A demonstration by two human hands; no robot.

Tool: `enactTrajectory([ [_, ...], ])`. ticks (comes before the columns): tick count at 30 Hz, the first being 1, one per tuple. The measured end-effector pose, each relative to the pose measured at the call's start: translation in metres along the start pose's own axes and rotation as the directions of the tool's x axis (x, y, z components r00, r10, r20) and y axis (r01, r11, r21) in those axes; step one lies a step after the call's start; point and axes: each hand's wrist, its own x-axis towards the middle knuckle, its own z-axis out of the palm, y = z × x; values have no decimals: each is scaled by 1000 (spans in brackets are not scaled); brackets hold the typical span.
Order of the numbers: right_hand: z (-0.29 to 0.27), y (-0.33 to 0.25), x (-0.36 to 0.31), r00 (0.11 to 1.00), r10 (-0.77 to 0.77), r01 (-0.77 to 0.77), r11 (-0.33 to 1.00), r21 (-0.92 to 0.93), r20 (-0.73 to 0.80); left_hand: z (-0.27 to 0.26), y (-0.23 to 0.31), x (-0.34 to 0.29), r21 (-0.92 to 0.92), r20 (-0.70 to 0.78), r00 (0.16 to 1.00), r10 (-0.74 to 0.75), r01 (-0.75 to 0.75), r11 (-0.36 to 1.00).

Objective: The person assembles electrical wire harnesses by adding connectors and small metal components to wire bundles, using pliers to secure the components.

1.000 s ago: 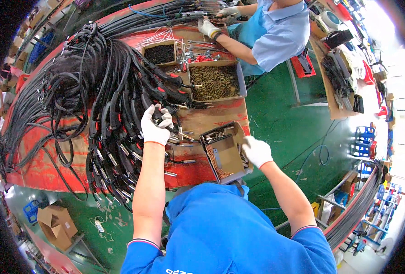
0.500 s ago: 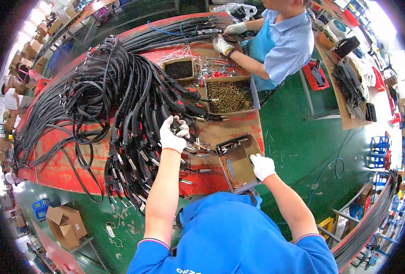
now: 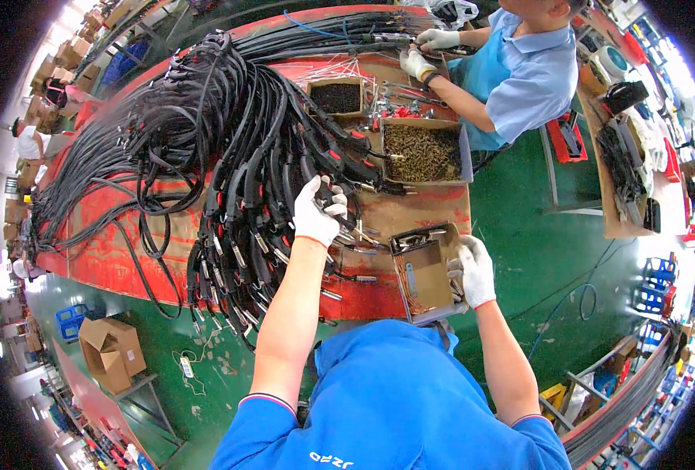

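My left hand [image 3: 317, 215] has its fingers curled around a black handle [image 3: 325, 190], at the right side of the heap of black cables [image 3: 175, 110] on the red desk [image 3: 359, 301]; my right hand [image 3: 476, 270] is at the right wall of the parts box [image 3: 435, 290], fingers bent, though I cannot tell whether they pinch anything; a hard pull on the handle could drag its neighbours, since they lie crowded and overlapping; a knock from my right wrist could tip the box, which sits at the desk's near right corner, and spill its copper rods [image 3: 411, 288]; the right edge drops to green floor [image 3: 512, 196], giving my right arm room outward; my left has the brown strip [image 3: 433, 205] between the heap and the brass-parts box [image 3: 422, 153], but little space leftward.
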Motion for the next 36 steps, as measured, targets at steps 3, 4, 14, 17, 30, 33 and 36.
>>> enactTrajectory([
  [3,29,-15,-2,964,-1,44,987,-153,266,-1,-1,4,-2,8,1000,0,0,1000],
  [4,41,-16,-2,949,1,55,984,-171,314,-1,-1,4,-5,19,1000,-6,6,1000],
  [14,108,-15,-1,897,-77,287,849,-443,435,8,-3,2,-66,25,1000,-14,16,998],
  [17,114,-8,3,903,-53,238,887,-395,426,12,-5,2,-79,14,1000,-13,14,997],
  [30,143,-25,9,897,-129,317,855,-410,424,6,-7,10,-126,22,999,-36,38,991],
  [33,146,-28,9,879,-185,404,781,-476,440,7,-7,10,-139,8,999,-37,37,990],
  [36,147,-32,7,874,-194,413,780,-471,445,7,-6,9,-154,18,999,-46,48,987],
])
